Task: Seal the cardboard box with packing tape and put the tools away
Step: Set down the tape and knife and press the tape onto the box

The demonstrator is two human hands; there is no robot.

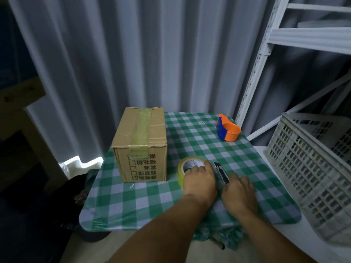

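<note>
A brown cardboard box (141,143) stands on the left of the green checked table (256,168), a strip of clear tape running over its top and down its front. In front of the box lies a yellowish tape roll (185,164); my left hand (200,182) rests on it, fingers curled over its core. Just to the right lies a black and silver utility knife (221,172). My right hand (240,194) has its fingertips on the knife's near end. An orange and blue tape dispenser (228,130) sits at the table's far right corner.
A white plastic crate (311,168) stands on a white surface to the right of the table. White metal shelving (266,54) rises behind it. Grey curtains hang behind the table. A wooden frame (20,114) and dark clutter are on the left.
</note>
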